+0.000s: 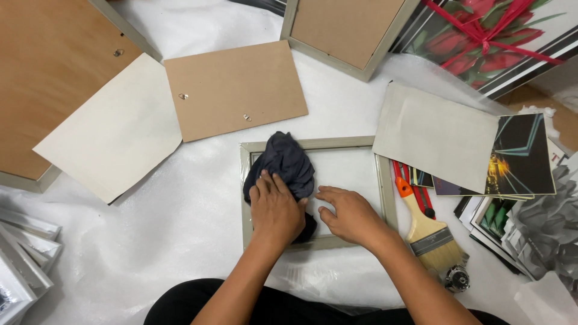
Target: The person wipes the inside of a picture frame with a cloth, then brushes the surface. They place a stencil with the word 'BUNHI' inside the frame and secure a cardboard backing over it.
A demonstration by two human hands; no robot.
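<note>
A pale grey picture frame lies flat on white foam sheeting in front of me. My left hand presses a dark blue cloth onto the glass in the frame's left half. My right hand rests flat on the glass at the frame's lower right, fingers spread and pointing left, holding nothing.
A brown backing board lies beyond the frame, with a cream card to its left. A paintbrush with an orange handle and a stack of prints lie at the right. Other frames sit at the far left and top.
</note>
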